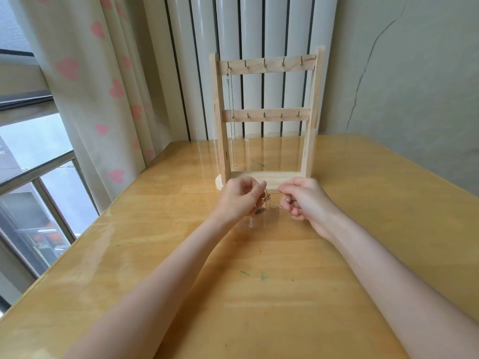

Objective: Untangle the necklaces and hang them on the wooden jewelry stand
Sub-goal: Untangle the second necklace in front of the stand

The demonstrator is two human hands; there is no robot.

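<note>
Table: a shiny yellow wooden table (pixel 259 294) filled the near part of the view, with a few small green marks on its top.
Arms: two bare arms reached out over the table, one from each side, toward the middle.
Left hand: the left hand (pixel 239 199) was held just above the table, a little in front of the stand. Its fingers were curled in and pinched a thin chain between the thumb and the first finger.
Right hand: the right hand (pixel 304 199) was close beside the left one, not touching it. Its fingers were curled too, and the thumb and first finger pinched the other end of the same thin chain.
Tangled necklace: the tangled necklace (pixel 261 209) hung between the two hands, mostly under the left hand. A small dark bunch dangled at the bottom. The chain was so fine that its loops were hard to see.
Wooden jewelry stand: the wooden jewelry stand (pixel 267 120) stood upright just behind the hands, on its flat base. It had two bars across it, each with a row of small hooks.
Hung necklace: one silver necklace (pixel 231 117) was on the far left hook of the top bar. It hung straight down, almost to the base.
Behind: a white ribbed panel (pixel 259 35) stood behind the stand.
Left side: a curtain (pixel 90 73) with pink hearts hung beside a window (pixel 31 164).
</note>
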